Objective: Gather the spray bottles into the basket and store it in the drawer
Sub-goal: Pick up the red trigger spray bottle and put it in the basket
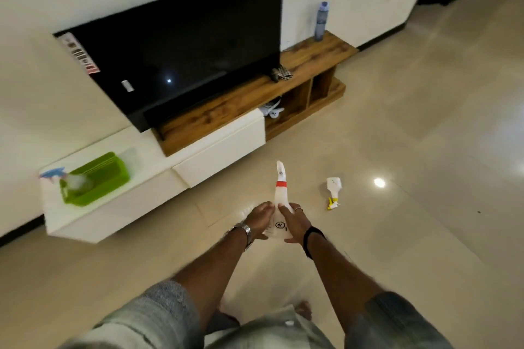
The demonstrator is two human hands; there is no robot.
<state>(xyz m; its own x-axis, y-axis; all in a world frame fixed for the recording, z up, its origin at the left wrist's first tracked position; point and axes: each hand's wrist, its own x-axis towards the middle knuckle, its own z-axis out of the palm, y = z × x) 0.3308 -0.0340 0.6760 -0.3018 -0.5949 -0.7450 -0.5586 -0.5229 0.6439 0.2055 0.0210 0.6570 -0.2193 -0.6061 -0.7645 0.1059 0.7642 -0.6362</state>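
Note:
I hold a white spray bottle with a red collar [280, 195] upright in front of me, above the floor. My left hand [258, 219] grips its base from the left, and my right hand [293, 222] grips it from the right. A second white spray bottle with a yellow nozzle [333, 190] lies on the floor to the right. The green basket [112, 176] sits on the white cabinet at the left, with a blue-headed spray bottle [61, 176] lying in it, head sticking out over the left end.
The white cabinet [136, 201] has closed drawer fronts [224, 150] facing me. Above it hangs a black TV [184, 45]. A wooden shelf unit [300, 79] carries a tall blue bottle [321, 21] and a dark cloth [280, 73]. Glossy tiled floor spreads to the right.

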